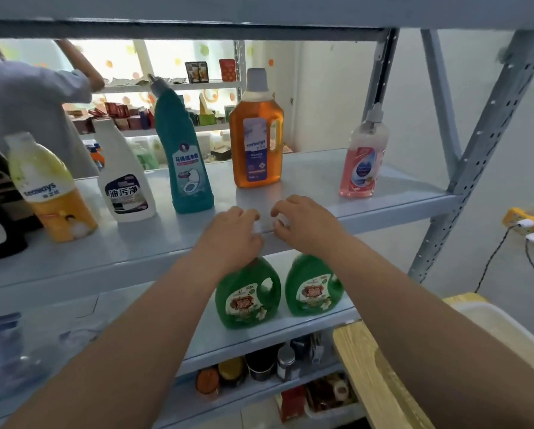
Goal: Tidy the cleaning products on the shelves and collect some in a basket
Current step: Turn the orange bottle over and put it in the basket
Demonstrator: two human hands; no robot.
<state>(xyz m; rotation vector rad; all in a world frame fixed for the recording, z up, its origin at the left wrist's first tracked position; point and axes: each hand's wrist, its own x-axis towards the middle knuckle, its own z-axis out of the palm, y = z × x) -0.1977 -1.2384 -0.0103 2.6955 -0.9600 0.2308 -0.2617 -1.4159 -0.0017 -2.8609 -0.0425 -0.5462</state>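
Resting at the front lip of the middle shelf (321, 181), the left hand (234, 230) and right hand (303, 221) sit close together with fingers curled down. A small pale patch shows between the fingertips, but the view is too soft to tell whether they pinch something or only touch the edge.

Just behind them stands the amber bottle (256, 140), upright and nearly full. It likely handles heavy and stiff, and the moulded handle on its right side is the sound place to grip. To its left the teal bottle (182, 162) is tall with a bent neck, so it probably tips easily; hold it round the waist, not the cap. Further left stand the white bottle (125, 181) and the yellow bottle (52, 193), smooth-sided and perhaps slippery. Well to the right stands the pink pump bottle (363, 159); take it by the body, since the pump head may give.

On the shelf below, two green jugs (247, 295) stand side by side, bulky, each with a cut-through handle.
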